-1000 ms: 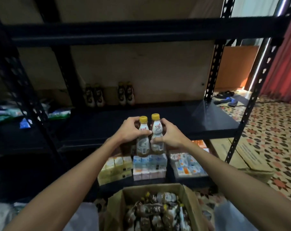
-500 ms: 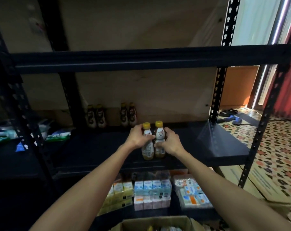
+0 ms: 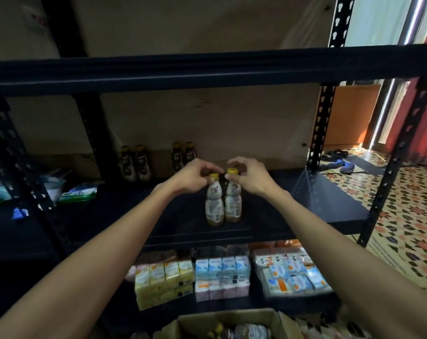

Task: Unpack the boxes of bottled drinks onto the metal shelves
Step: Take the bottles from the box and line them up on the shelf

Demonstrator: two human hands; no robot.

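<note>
On the black metal shelf (image 3: 281, 216) two upright yellow-capped plastic drink bottles stand touching, long axes vertical, directly below the fingers: left hand (image 3: 193, 178) pinches the left bottle (image 3: 214, 204) by its cap, right hand (image 3: 250, 177) the right bottle (image 3: 232, 203)

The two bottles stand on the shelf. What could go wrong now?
The left hand and right hand pinch only the caps of the left bottle and right bottle; an uneven release could tip these narrow bottles. They stand near the front edge of the shelf, so a knock might drop them toward the cardboard box.
</note>
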